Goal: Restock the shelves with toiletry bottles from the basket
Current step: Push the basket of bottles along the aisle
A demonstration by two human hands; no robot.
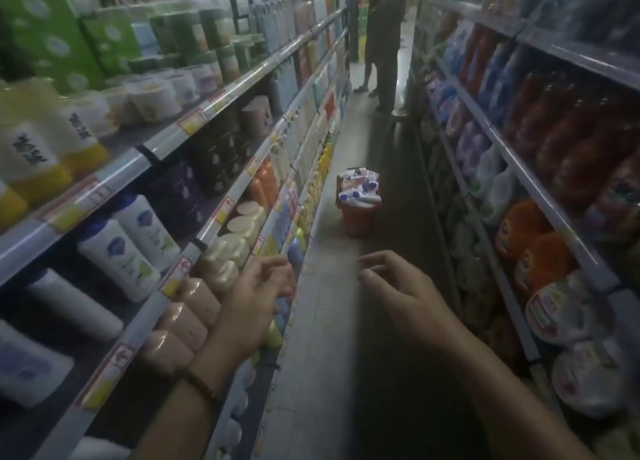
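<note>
Aisle, mid-restock. Your left hand [252,307] is empty, fingers loosely spread, hovering just beside the front row of peach bottles [194,307] on the left shelves [166,144]; whether the fingertips touch a bottle is lost to blur. Your right hand [398,293] is also empty, fingers relaxed and slightly curled, out over the floor [332,338].

The basket [358,217], orange, stands on the floor well ahead of you, near the foot of the left shelves. It is heaped with white bottles with blue caps [356,191], some lying across the top.

Step in hand, as I read it: going back to the basket for more stock.

- Walk up close before you bend; it is too far off to reach from here.
- Take the loose top bottles first, since the pile looks likely to spill if you dig under it.
- Grip each bottle round the body, not the cap.
- Set each one upright in its own row, label outward.
- Another person [384,44] stands further down the aisle; leave room.
</note>
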